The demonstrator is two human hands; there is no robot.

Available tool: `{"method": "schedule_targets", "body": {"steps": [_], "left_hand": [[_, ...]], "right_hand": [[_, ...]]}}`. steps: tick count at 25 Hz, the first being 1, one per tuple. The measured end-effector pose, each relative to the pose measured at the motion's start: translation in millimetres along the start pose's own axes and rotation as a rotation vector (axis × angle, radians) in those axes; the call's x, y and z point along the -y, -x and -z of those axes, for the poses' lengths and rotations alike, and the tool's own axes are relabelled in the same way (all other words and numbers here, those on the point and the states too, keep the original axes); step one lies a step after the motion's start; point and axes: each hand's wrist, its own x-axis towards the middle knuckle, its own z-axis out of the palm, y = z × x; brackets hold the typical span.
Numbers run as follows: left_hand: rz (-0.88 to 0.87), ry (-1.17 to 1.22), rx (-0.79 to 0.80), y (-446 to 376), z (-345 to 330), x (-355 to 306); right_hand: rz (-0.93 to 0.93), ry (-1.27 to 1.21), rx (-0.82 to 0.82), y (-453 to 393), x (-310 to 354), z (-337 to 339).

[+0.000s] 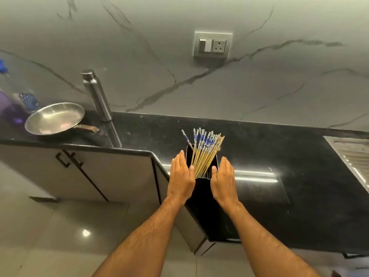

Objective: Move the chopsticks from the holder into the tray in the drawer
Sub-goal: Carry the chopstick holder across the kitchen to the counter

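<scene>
A black rectangular holder (201, 193) stands on the black counter near its front corner. A bundle of wooden chopsticks (205, 150) with blue-and-white patterned tops sticks out of it, leaning to the right. My left hand (180, 176) is pressed flat against the holder's left side and my right hand (223, 178) against its right side, fingers straight, thumbs at the rim. The two hands clasp the holder between them. No drawer or tray is in view.
A steel frying pan (55, 119) and a steel bottle (96, 94) stand at the left of the counter (279, 156). A plastic bottle (18, 92) is at the far left. A steel sink drainboard (351, 154) lies at the right. Cabinet doors (79, 168) sit below.
</scene>
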Motion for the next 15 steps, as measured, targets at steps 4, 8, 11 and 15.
{"method": "schedule_targets", "body": {"steps": [4, 8, 11, 15], "left_hand": [[0.188, 0.290, 0.035, -3.6, -9.8, -8.1], [0.254, 0.444, -0.002, -2.5, -12.3, -13.6], [0.318, 0.477, -0.055, 3.8, -10.8, -9.8], [0.372, 0.509, -0.232, 25.7, 3.9, 7.0]], "right_hand": [[-0.073, -0.262, 0.070, -5.4, -4.3, -11.3], [-0.085, -0.371, 0.051, -3.7, -5.4, -20.5], [-0.073, -0.407, 0.086, -1.1, -3.3, -28.4], [0.022, -0.440, 0.152, 14.5, 12.2, -47.2]]}}
